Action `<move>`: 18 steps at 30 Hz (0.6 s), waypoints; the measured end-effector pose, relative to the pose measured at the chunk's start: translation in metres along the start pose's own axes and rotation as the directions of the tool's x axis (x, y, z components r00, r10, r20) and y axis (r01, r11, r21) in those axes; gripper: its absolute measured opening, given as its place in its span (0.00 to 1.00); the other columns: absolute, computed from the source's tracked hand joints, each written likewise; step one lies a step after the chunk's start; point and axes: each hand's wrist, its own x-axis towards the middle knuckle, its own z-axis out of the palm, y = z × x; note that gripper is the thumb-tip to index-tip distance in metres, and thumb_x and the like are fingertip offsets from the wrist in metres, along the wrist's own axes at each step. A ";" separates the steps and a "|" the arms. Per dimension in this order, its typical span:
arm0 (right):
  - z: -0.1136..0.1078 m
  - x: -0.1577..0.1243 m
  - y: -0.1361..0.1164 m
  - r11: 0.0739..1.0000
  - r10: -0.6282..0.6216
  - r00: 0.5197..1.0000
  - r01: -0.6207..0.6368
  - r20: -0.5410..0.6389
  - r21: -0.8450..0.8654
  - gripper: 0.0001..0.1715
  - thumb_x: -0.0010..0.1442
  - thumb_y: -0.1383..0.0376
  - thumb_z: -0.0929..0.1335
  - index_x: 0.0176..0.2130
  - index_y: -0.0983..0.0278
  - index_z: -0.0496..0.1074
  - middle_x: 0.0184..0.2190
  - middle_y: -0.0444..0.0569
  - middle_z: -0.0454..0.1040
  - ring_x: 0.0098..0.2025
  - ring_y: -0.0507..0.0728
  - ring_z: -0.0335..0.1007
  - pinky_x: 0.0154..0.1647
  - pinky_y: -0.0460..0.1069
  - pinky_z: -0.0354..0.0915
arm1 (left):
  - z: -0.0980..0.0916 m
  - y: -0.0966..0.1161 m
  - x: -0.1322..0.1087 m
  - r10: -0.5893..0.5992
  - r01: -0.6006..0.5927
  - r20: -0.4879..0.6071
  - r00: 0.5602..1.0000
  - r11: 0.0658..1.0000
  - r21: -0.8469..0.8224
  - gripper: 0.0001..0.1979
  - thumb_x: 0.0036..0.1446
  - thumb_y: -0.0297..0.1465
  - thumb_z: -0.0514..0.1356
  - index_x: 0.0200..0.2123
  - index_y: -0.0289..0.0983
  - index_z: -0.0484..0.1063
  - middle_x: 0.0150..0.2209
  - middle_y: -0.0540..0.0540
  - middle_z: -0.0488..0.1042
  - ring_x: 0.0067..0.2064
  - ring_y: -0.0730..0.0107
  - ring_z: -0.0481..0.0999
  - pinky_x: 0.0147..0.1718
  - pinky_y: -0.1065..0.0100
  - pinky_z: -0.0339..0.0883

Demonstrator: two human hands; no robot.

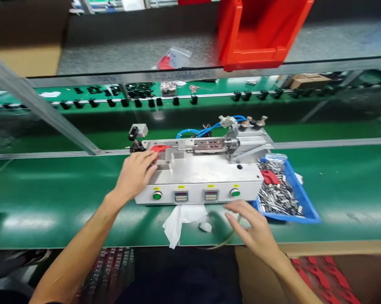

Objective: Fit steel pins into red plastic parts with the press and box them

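On the green table stands a metal machine (pixel 206 169) with two green buttons, two small displays and a cylinder at its right end. A red part (pixel 159 148) lies in the holder at the machine's left end, in line with a thin rod. My left hand (pixel 136 171) rests at that holder, its fingertips on the red part. In front of the machine's right half, my right hand (pixel 252 223) hovers above the table edge with thumb and fingers apart and nothing between them.
Right of the machine, a blue tray (pixel 306 202) holds many small metal pieces and a red part. White paper (pixel 178 221) lies in front. A red bin (pixel 257 57) stands on the shelf above. Red parts (pixel 320 276) fill a box below right. A slanted metal post (pixel 51 109) rises at left.
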 end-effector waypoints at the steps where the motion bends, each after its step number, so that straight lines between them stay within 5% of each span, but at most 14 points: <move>1: -0.001 -0.001 0.006 0.997 0.039 0.997 -0.043 -0.067 -0.069 0.09 0.72 0.65 0.67 0.49 0.60 0.76 0.43 0.54 0.78 0.46 0.61 0.77 0.51 0.55 0.74 | -0.002 -0.003 0.003 -0.004 0.004 0.012 1.000 1.000 -0.031 0.20 0.73 0.37 0.50 0.55 0.36 0.77 0.57 0.37 0.78 0.56 0.49 0.74 0.56 0.48 0.68; 6: 0.002 -0.006 0.031 0.943 0.215 0.956 -0.257 -0.200 -0.211 0.17 0.71 0.61 0.65 0.55 0.62 0.74 0.46 0.58 0.74 0.48 0.65 0.74 0.52 0.60 0.72 | -0.007 0.000 0.003 0.048 -0.050 -0.035 0.998 0.998 -0.047 0.18 0.74 0.38 0.51 0.47 0.37 0.80 0.49 0.38 0.81 0.52 0.48 0.77 0.51 0.51 0.68; 10: 0.003 -0.011 0.034 0.945 0.264 0.957 -0.281 -0.118 -0.169 0.17 0.71 0.61 0.65 0.57 0.60 0.72 0.44 0.54 0.77 0.44 0.62 0.75 0.51 0.58 0.73 | 0.012 0.026 -0.057 0.209 -0.215 -0.290 0.934 0.977 0.014 0.07 0.69 0.30 0.61 0.47 0.37 0.78 0.38 0.41 0.81 0.39 0.55 0.78 0.41 0.59 0.67; 14: -0.002 -0.007 0.038 0.933 0.330 0.940 -0.338 -0.080 -0.126 0.13 0.72 0.60 0.64 0.53 0.60 0.72 0.39 0.51 0.78 0.39 0.59 0.75 0.47 0.55 0.73 | 0.032 0.042 -0.108 0.213 -0.218 -0.217 0.953 0.976 -0.002 0.09 0.70 0.26 0.60 0.50 0.38 0.78 0.34 0.45 0.79 0.33 0.64 0.78 0.36 0.65 0.67; 18: -0.010 0.001 0.043 0.919 0.383 0.923 -0.384 -0.022 -0.087 0.07 0.71 0.59 0.66 0.45 0.60 0.70 0.32 0.46 0.76 0.33 0.55 0.74 0.41 0.50 0.73 | 0.028 0.044 -0.113 0.111 -0.120 -0.106 0.988 0.990 -0.079 0.11 0.74 0.30 0.56 0.52 0.42 0.78 0.36 0.48 0.78 0.33 0.66 0.77 0.32 0.66 0.62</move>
